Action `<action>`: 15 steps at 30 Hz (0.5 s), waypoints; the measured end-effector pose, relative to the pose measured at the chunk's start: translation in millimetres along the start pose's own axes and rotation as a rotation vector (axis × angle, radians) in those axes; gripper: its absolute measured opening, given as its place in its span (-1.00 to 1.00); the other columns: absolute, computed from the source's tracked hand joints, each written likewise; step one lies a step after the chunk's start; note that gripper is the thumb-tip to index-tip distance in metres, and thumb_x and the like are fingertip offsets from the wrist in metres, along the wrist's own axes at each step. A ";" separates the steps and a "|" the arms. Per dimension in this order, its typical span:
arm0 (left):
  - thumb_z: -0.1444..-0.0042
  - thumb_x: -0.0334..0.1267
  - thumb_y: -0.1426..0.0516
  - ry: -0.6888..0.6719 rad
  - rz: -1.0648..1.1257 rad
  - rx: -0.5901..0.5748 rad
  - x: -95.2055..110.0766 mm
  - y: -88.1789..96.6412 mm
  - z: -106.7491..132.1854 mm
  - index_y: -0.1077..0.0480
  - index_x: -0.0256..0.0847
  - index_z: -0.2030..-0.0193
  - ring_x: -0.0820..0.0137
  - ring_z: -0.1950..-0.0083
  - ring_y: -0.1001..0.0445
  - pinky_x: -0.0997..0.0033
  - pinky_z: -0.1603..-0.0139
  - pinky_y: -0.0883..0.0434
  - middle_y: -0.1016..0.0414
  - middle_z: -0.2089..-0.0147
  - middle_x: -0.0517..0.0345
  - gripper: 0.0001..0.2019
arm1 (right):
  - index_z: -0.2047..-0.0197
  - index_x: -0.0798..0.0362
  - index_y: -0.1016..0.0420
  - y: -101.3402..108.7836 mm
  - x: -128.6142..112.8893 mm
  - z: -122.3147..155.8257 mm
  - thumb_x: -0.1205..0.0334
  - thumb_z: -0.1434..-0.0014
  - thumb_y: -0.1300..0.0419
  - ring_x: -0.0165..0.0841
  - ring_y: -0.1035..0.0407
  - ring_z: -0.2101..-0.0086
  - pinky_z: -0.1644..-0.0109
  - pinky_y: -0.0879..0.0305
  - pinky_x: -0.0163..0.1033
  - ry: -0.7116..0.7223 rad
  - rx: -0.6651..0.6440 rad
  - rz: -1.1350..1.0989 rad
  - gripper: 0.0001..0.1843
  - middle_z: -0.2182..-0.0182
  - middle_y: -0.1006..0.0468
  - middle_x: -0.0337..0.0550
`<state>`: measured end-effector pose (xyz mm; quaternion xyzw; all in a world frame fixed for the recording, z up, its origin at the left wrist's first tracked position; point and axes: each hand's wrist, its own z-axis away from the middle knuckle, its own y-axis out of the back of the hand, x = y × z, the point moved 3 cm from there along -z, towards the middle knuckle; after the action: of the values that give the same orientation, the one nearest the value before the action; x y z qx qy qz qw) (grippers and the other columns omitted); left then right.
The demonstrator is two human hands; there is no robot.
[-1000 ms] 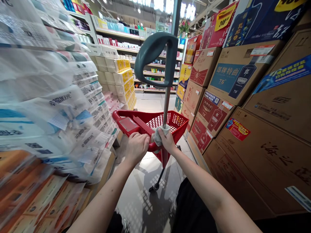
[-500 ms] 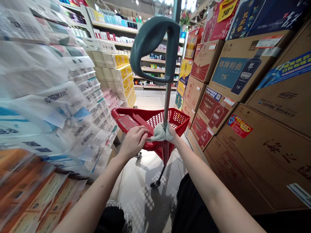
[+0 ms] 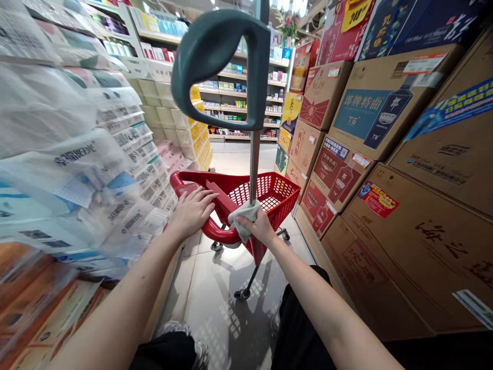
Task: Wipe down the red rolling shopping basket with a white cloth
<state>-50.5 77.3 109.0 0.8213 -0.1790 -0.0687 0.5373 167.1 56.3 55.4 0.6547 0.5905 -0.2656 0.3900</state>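
Observation:
A red plastic shopping cart (image 3: pixel 221 235) stands in front of me, with a metal pole (image 3: pixel 254 164) rising from it to a dark grey loop handle (image 3: pixel 257 77). My right hand (image 3: pixel 262 226) is closed on a pale grey cloth (image 3: pixel 246 218), pressed against the foot of the pole where it meets the cart's red rim. Laid on the cart's left side is my left hand (image 3: pixel 192 210), palm down, its fingers stretched over the red panel (image 3: pixel 223 196). The part of the panel under that hand is hidden. Nothing shows in the slotted basket (image 3: pixel 283 200).
Plastic-wrapped paper packs (image 3: pixel 111 169) are piled high on the left. Stacked cardboard boxes (image 3: pixel 358 113) line the right side. Shelves of small goods (image 3: pixel 227 97) stand at the back, beyond a tiled floor (image 3: pixel 227 162). The cart's wheels (image 3: pixel 242 294) rest near my feet.
My left hand has slid left and forward along the cart, off the near rim. The right hand and cloth have come round the pole toward me. The cart's handle appears further left.

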 end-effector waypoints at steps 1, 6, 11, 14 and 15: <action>-0.25 -0.10 0.16 0.004 -0.015 -0.014 0.9 0.0 1.0 -0.29 0.01 -0.19 0.14 -0.32 -0.12 -0.11 -0.28 0.01 -0.29 -0.26 0.11 -0.57 | 0.11 0.03 -0.35 -0.2 1.1 3.9 -0.14 -0.07 -0.22 -0.31 -0.43 0.26 0.15 -0.39 -0.18 0.018 0.014 0.025 -0.53 0.25 -0.51 -0.14; -0.26 -0.12 0.19 -0.007 -0.058 -0.013 10.7 2.0 7.6 -0.31 0.02 -0.17 0.17 -0.29 -0.16 -0.08 -0.28 0.01 -0.31 -0.24 0.13 -0.56 | 0.21 -0.01 -0.42 2.9 12.2 10.5 -0.04 -0.19 -0.12 -0.31 -0.42 0.28 0.15 -0.39 -0.16 0.052 0.047 0.085 -0.72 0.32 -0.49 -0.14; -0.25 -0.13 0.18 -0.001 -0.087 0.005 18.0 0.7 7.6 -0.33 0.00 -0.14 0.17 -0.29 -0.16 -0.06 -0.27 0.00 -0.33 -0.22 0.12 -0.58 | 0.25 0.01 -0.49 9.3 16.6 4.6 -0.05 -0.20 -0.10 -0.31 -0.43 0.29 0.14 -0.39 -0.16 0.044 0.022 0.087 -0.68 0.32 -0.52 -0.13; -0.25 -0.12 0.17 0.002 -0.092 -0.011 23.1 0.4 5.4 -0.34 -0.02 -0.13 0.16 -0.29 -0.15 -0.07 -0.26 -0.02 -0.33 -0.22 0.11 -0.58 | 0.26 0.03 -0.51 13.9 18.8 1.4 -0.07 -0.13 -0.18 -0.32 -0.44 0.34 0.22 -0.40 -0.20 -0.019 0.008 0.055 -0.67 0.35 -0.54 -0.15; -0.24 -0.13 0.17 0.006 -0.093 -0.014 25.1 0.8 4.8 -0.34 -0.03 -0.12 0.16 -0.29 -0.15 -0.07 -0.26 -0.02 -0.32 -0.22 0.10 -0.58 | 0.26 0.03 -0.51 15.6 19.6 0.7 -0.08 -0.10 -0.20 -0.33 -0.45 0.35 0.24 -0.39 -0.22 -0.031 0.004 0.042 -0.66 0.36 -0.54 -0.16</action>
<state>-28.9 63.6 109.7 0.8251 -0.1383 -0.0923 0.5400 185.6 66.8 42.2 0.6634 0.5701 -0.2686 0.4033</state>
